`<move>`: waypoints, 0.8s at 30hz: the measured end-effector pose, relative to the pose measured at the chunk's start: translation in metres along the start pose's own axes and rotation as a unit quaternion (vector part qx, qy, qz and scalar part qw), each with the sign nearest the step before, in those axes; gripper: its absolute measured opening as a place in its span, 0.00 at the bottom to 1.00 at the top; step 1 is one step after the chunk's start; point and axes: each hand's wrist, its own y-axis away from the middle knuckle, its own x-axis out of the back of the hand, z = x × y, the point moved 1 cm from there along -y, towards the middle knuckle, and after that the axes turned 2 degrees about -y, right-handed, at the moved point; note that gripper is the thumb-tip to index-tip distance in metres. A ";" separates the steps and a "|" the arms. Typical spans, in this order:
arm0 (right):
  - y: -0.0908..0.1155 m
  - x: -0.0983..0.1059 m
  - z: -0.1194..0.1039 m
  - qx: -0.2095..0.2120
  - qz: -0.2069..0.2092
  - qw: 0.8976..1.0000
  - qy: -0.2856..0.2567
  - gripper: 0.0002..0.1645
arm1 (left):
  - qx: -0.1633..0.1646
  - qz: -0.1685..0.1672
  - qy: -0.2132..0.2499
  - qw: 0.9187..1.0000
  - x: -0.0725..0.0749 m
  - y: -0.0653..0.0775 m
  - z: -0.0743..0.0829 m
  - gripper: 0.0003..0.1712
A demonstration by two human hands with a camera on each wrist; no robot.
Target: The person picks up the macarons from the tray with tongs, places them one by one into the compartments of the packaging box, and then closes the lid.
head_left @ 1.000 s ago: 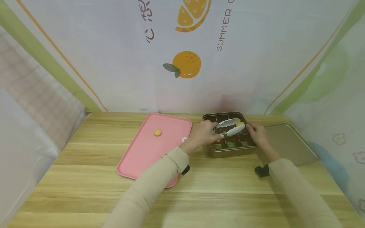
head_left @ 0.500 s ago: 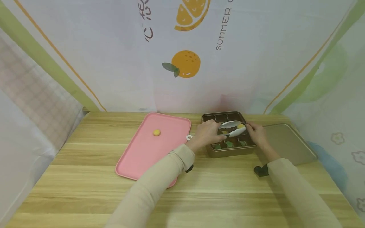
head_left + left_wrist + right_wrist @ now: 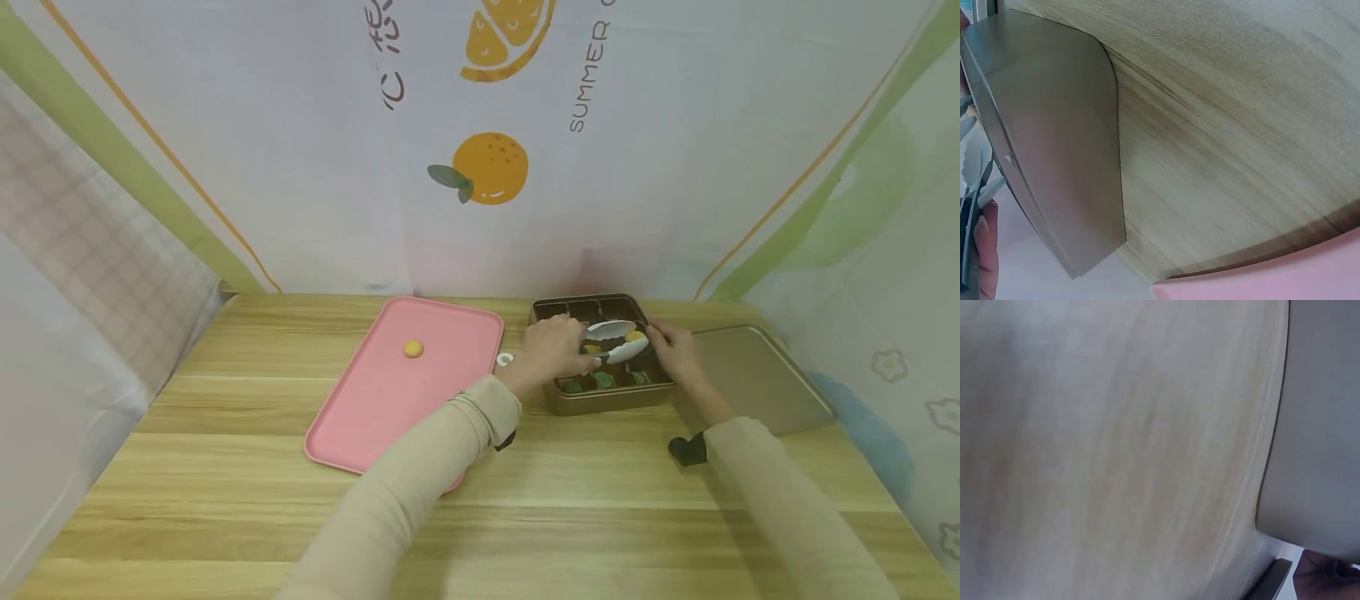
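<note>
My left hand grips a pair of tongs with white scalloped tips. Between the tips, over the right part of a brown metal box, sits a small round yellow piece. The box is divided into compartments; green pieces lie in the front row. My right hand holds the box by its right rim. In the left wrist view, the tongs show at the left edge beside the box wall. In the right wrist view, my right hand is mostly cut off below the box.
A pink tray lies left of the box, with another round yellow piece on it. Right of the box a flat bronze lid rests on the wooden table. A printed cloth hangs behind the table.
My left hand has moved slightly right and the tongs, with the yellow piece, have come lower over the box's right side. My right hand has stayed on the rim.
</note>
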 end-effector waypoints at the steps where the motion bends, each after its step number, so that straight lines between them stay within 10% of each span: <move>1: 0.000 0.000 0.000 0.000 -0.002 1.000 -0.002 0.25 | 0.000 -0.001 -0.002 1.000 0.000 0.000 0.000 0.20; 24: 0.000 -0.001 0.000 -0.006 -0.008 1.000 0.014 0.27 | 0.004 0.022 0.092 0.996 0.001 0.029 -0.029 0.34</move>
